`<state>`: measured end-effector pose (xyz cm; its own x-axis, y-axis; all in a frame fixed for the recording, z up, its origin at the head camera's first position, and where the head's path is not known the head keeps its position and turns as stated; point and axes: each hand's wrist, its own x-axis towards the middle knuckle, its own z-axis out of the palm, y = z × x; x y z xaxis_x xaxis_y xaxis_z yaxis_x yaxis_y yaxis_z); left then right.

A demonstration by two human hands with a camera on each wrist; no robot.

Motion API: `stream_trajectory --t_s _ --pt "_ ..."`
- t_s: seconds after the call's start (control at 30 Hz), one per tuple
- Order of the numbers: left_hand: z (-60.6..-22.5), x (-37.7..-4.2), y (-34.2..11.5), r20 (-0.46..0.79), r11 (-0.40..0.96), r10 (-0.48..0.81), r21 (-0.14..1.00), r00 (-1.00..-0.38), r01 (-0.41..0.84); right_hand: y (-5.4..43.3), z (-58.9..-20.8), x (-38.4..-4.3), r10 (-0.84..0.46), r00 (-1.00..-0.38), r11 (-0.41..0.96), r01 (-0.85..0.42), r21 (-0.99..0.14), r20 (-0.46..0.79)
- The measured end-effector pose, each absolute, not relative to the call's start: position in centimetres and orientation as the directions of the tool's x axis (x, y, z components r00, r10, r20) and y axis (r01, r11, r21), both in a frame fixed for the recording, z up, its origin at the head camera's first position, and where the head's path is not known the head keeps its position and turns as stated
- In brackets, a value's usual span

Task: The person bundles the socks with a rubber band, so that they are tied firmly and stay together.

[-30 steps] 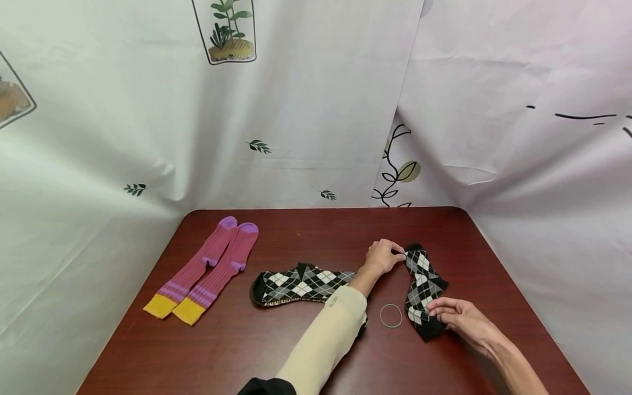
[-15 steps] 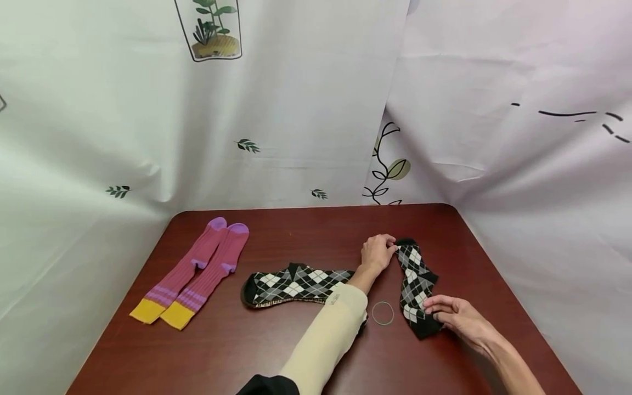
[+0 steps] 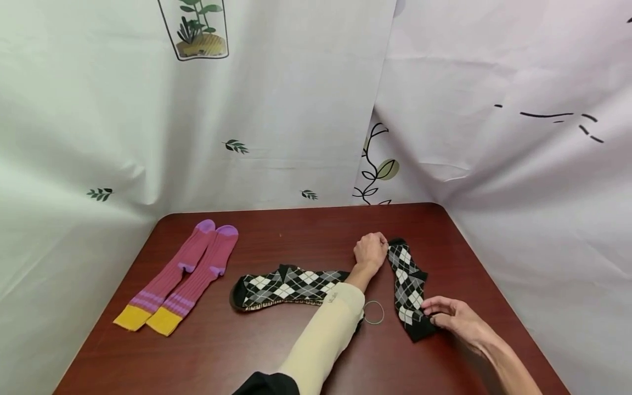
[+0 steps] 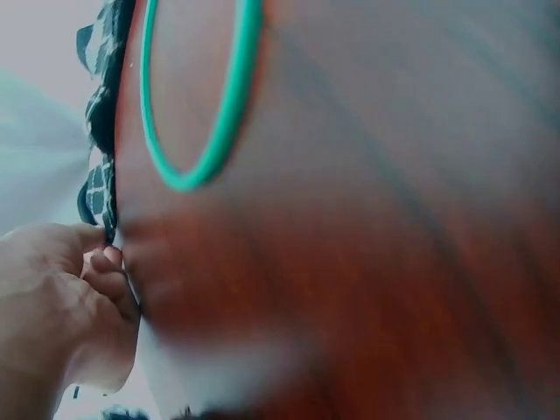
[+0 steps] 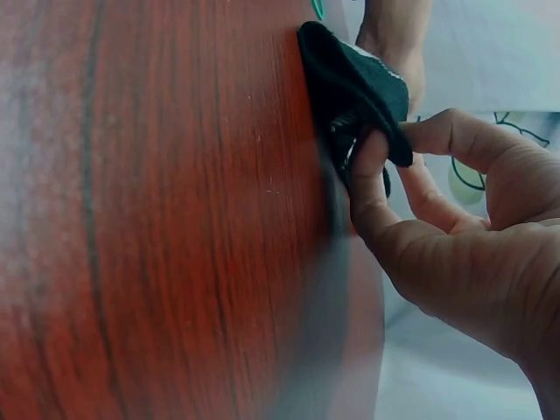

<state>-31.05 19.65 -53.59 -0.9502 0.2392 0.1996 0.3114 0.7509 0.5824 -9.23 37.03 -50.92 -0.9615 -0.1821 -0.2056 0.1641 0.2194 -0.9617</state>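
Note:
A black, grey and white argyle sock (image 3: pixel 408 291) lies lengthwise on the right part of the table. At its dark toe end, my left hand (image 3: pixel 371 251) pinches the edge between thumb and fingers, as the left wrist view also shows. My right hand (image 3: pixel 456 318) pinches the black cuff (image 5: pixel 354 83) near the opening, thumb tucked at the inside fold. A second argyle sock (image 3: pixel 286 286) lies sideways in the middle, its right end hidden under my left forearm. Between the socks rests a thin green ring-shaped band (image 4: pixel 203 166), partly behind the sleeve in the head view.
Two pink socks with yellow cuffs and purple toes (image 3: pixel 185 274) lie side by side at the left of the brown table (image 3: pixel 276 351). A white printed cloth (image 3: pixel 276 109) hangs behind the table and along its sides.
The head view has turned slightly right, so everything sits further left in it. Both hands keep hold of the argyle sock, which is now a little straighter.

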Motion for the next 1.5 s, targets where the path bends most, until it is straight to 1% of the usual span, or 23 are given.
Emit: stream_trajectory --t_s 0.17,0.23,0.37,0.53,0.7,0.83,1.07,1.27,1.5 --pt "-52.9 -31.3 17.9 0.186 0.714 0.232 0.634 -0.955 0.297 36.8 -50.8 -9.5 -0.15 -0.97 0.218 0.155 -0.964 -0.19" --pt "-52.5 -31.5 17.2 0.189 0.713 0.22 0.639 -0.957 0.29 36.8 -50.7 -9.5 -0.133 -0.974 0.215 0.15 -0.965 -0.181" --pt "-51.2 -31.9 15.8 0.232 0.692 0.22 0.647 -0.948 0.319 36.8 -50.3 -9.7 -0.054 -0.981 0.228 0.172 -0.958 -0.188" --pt "-49.5 -32.1 13.8 0.259 0.665 0.247 0.656 -0.934 0.358 36.4 -49.8 -10.0 0.047 -0.978 0.291 0.207 -0.934 -0.203" --pt "-48.1 -31.7 11.8 0.249 0.64 0.247 0.684 -0.937 0.35 35.9 -49.6 -10.3 0.102 -0.973 0.338 0.231 -0.912 -0.208" --pt "-47.3 -31.2 10.5 0.229 0.616 0.256 0.71 -0.939 0.342 35.9 -49.6 -10.6 0.1 -0.975 0.361 0.22 -0.906 -0.197" --pt "-46.3 -30.2 7.9 0.216 0.568 0.288 0.746 -0.933 0.348 36.1 -49.6 -11.2 0.053 -0.977 0.369 0.211 -0.905 -0.206" --pt "-46.3 -29.1 5.6 0.208 0.526 0.334 0.768 -0.919 0.365 35.7 -49.7 -11.6 0.041 -0.974 0.373 0.22 -0.901 -0.221" --pt "-46.4 -27.6 3.0 0.185 0.503 0.341 0.793 -0.922 0.345 34.9 -49.9 -12.3 0.042 -0.974 0.389 0.221 -0.894 -0.223"
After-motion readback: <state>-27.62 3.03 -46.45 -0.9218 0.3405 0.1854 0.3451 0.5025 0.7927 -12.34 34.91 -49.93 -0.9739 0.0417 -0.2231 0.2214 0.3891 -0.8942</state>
